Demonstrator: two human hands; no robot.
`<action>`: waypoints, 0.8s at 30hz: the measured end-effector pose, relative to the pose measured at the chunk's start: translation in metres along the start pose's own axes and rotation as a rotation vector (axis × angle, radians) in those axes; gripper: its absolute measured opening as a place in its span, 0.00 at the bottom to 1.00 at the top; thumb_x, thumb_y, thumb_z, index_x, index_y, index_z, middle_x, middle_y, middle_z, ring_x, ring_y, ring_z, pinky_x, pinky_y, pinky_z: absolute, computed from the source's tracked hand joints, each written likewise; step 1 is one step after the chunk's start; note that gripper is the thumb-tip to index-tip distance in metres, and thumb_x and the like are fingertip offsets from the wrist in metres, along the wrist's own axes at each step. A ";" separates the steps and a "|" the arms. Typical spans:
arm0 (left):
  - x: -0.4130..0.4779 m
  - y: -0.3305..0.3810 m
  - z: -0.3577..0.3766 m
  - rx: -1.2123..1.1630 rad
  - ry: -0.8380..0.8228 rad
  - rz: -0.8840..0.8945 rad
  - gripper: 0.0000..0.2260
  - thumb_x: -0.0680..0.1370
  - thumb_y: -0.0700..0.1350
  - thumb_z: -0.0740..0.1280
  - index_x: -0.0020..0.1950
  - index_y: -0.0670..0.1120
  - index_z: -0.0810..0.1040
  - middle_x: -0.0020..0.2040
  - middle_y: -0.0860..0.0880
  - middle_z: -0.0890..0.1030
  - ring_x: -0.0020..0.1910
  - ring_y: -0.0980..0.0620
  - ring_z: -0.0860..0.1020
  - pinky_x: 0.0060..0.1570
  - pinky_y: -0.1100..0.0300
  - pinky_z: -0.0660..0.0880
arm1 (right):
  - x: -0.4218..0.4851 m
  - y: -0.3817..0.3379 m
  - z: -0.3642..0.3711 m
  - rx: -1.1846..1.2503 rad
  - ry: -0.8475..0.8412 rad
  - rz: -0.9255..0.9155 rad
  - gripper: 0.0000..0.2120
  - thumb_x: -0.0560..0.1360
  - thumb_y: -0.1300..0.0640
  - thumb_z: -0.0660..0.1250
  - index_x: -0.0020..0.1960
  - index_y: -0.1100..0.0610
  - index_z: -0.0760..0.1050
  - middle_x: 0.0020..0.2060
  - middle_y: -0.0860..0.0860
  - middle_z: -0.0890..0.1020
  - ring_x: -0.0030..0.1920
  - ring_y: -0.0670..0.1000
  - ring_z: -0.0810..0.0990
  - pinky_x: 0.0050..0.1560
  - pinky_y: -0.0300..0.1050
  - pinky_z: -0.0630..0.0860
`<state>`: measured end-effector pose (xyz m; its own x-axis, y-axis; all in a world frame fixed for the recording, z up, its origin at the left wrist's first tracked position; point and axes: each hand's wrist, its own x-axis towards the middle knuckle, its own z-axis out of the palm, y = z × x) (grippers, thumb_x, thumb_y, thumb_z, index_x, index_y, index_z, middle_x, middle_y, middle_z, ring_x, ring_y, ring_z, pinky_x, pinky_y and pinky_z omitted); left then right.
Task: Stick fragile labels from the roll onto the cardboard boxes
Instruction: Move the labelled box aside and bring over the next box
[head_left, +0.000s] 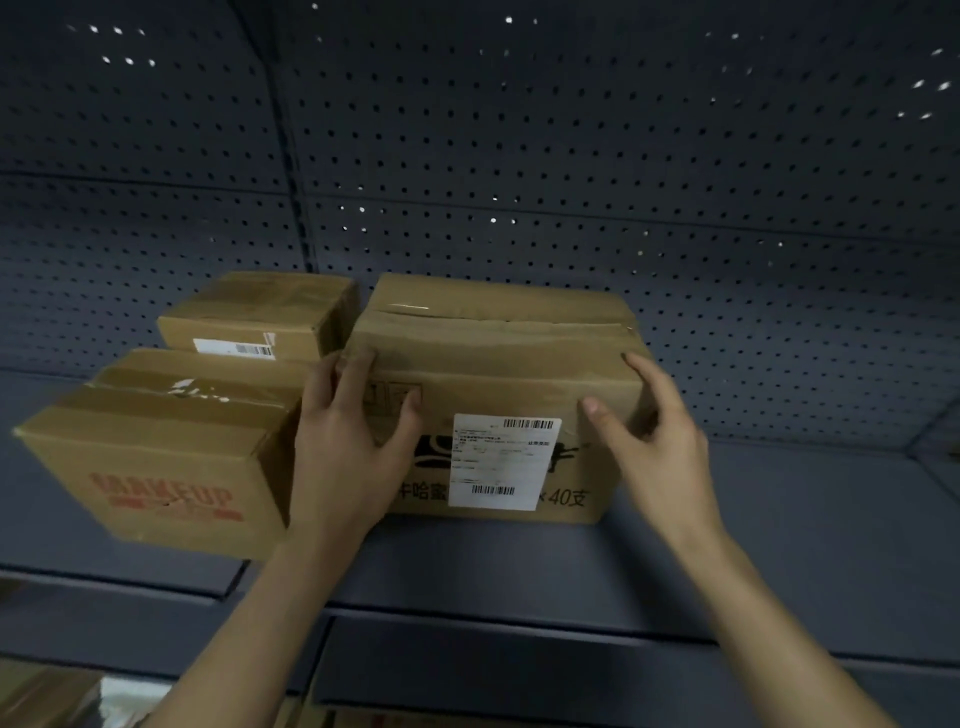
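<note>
A taped cardboard box with a white shipping label and black print on its front stands on the dark shelf. My left hand grips its left front corner, fingers over the top edge and thumb on the front face. At the right front corner, my right hand curls around the box, thumb on the front, fingers on the side. No label roll is in view.
A box with red lettering sits left of my left hand, touching it. A smaller box with a barcode sticker stands behind it. A dark pegboard wall backs the shelf. More cardboard shows on the shelf below at the bottom left.
</note>
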<state>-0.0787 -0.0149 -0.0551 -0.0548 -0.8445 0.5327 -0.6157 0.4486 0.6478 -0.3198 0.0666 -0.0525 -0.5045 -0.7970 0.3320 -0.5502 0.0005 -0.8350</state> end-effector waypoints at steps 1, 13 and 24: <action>-0.003 0.005 0.004 -0.033 0.003 0.006 0.27 0.76 0.58 0.64 0.71 0.45 0.71 0.69 0.42 0.69 0.67 0.46 0.68 0.63 0.64 0.63 | -0.001 0.001 -0.007 0.007 0.026 0.009 0.28 0.74 0.42 0.71 0.72 0.40 0.67 0.60 0.47 0.80 0.61 0.49 0.76 0.66 0.50 0.74; -0.027 0.085 0.086 -0.292 -0.123 0.182 0.24 0.75 0.46 0.73 0.69 0.44 0.73 0.66 0.42 0.68 0.61 0.59 0.65 0.56 0.81 0.58 | -0.032 0.044 -0.122 -0.146 0.334 0.070 0.22 0.75 0.40 0.62 0.68 0.37 0.70 0.44 0.39 0.76 0.48 0.49 0.75 0.52 0.47 0.73; -0.056 0.160 0.157 -0.281 -0.237 0.222 0.26 0.75 0.46 0.71 0.72 0.47 0.70 0.66 0.44 0.65 0.61 0.59 0.64 0.60 0.62 0.65 | -0.020 0.110 -0.215 -0.150 0.371 0.101 0.19 0.79 0.47 0.64 0.68 0.36 0.70 0.61 0.43 0.79 0.64 0.50 0.75 0.66 0.54 0.73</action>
<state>-0.2978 0.0581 -0.0662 -0.3609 -0.7477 0.5573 -0.3320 0.6615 0.6725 -0.5130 0.2121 -0.0566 -0.7515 -0.5169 0.4100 -0.5625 0.1773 -0.8075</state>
